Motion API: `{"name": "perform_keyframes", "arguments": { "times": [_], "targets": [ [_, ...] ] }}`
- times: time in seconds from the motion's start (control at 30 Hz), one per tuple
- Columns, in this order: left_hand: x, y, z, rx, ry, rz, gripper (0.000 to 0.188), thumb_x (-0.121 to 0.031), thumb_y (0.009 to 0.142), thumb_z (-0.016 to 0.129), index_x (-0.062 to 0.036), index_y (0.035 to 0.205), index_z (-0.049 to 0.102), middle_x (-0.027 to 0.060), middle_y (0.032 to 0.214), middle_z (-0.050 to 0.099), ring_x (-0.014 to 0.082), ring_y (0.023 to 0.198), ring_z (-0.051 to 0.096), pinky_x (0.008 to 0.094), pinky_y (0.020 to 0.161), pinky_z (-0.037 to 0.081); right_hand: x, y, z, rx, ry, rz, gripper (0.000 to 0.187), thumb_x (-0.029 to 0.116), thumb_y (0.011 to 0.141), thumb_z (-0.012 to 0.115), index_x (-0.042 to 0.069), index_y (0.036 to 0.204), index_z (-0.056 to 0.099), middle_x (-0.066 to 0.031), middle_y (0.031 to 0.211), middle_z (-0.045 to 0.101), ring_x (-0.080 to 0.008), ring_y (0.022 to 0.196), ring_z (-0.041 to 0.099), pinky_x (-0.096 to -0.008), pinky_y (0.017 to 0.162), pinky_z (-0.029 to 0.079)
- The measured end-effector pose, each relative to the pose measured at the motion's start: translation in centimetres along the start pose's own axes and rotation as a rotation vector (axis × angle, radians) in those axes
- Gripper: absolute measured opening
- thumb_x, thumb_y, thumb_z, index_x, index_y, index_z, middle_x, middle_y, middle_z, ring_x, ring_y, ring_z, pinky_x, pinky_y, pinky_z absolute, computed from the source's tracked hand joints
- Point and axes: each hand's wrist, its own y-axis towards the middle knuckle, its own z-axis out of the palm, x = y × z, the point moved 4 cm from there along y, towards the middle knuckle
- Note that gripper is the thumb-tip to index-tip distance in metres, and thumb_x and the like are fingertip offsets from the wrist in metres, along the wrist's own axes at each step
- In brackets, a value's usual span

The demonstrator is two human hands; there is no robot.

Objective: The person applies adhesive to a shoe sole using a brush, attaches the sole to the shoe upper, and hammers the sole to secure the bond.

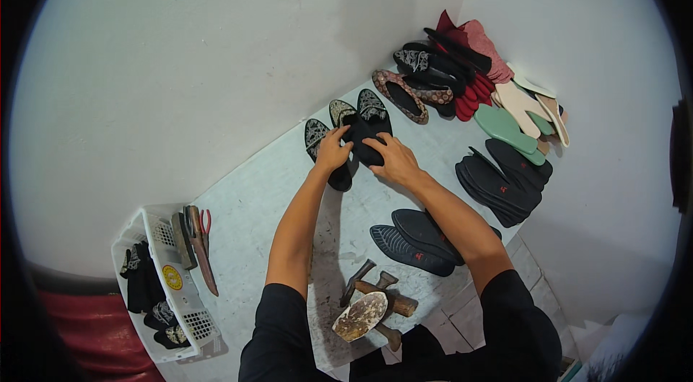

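Oval-topped block (361, 315), hammers (356, 283): 6 o'clock, presumably for reach. Black shoe (367, 153), 1 o'clock: pinched by right hand (397, 163), seemingly for steadiness; left hand (333, 151) alongside, grip unclear.

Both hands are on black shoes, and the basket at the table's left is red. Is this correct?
Not red: the head view shows a white basket at the table's left. The left hand and right hand are on black shoes.
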Motion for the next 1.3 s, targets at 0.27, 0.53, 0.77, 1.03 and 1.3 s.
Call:
{"name": "perform_keyframes", "arguments": {
  "times": [0.27,0.53,0.77,1.03,1.3],
  "targets": [
    [0.6,0.3,0.3,-0.029,0.004,-0.058,0.065,-0.021,0.071,0.068,-0.0032,0.132,0.055,0.0226,0.137,0.05,0.0377,0.124,0.05,0.0422,0.104,0.041,-0.4,0.7,1.3,-0.021,0.012,-0.031,0.052,0.01,0.072,0.075,0.012,0.12,0.053,-0.0203,0.127,0.049,-0.0389,0.112,0.054,-0.0468,0.093,0.046],
    [-6.1,-1.2,-7.5,-0.269,-0.092,0.152,0.05,-0.014,0.069,0.074,-0.0037,0.116,0.059,0.016,0.131,0.052,0.0279,0.11,0.056,0.0379,0.093,0.047,3.4,-0.4,-3.4,-0.208,0.227,-0.153,0.04,0.012,0.068,0.076,0.003,0.101,0.055,-0.0153,0.12,0.052,-0.0371,0.091,0.061,-0.0409,0.078,0.051],
    [-8.6,-7.1,-18.1,-0.512,-0.28,-0.132,0.087,-0.014,0.067,0.084,-0.0043,0.132,0.027,0.019,0.123,0.049,0.0272,0.108,0.055,0.0414,0.088,0.05,13.1,-4.0,-9.0,-0.18,0.36,-0.289,0.034,0.008,0.068,0.074,0.004,0.094,0.053,-0.0152,0.115,0.051,-0.0361,0.094,0.06,-0.0415,0.082,0.049],
    [-15.0,-19.7,-25.7,-0.533,-0.328,-0.033,0.1,-0.014,0.079,0.076,-0.0081,0.147,0.003,0.0276,0.134,0.041,0.0323,0.109,0.06,0.0382,0.087,0.056,22.7,-10.8,-11.2,-0.125,0.459,-0.532,0.031,0.003,0.065,0.07,0.004,0.09,0.052,-0.0176,0.122,0.05,-0.0331,0.093,0.058,-0.0387,0.081,0.048],
    [-16.6,-31.9,-25.9,-0.583,-0.532,-0.016,0.073,-0.005,0.091,0.063,-0.0132,0.146,0.016,0.0192,0.13,0.039,0.0256,0.108,0.059,0.0349,0.084,0.058,25.2,-18.1,-7.7,0.132,0.727,-0.538,0.03,0.014,0.077,0.074,0.008,0.101,0.058,-0.0113,0.125,0.048,-0.0191,0.095,0.058,-0.0309,0.081,0.047]
  ]
}}
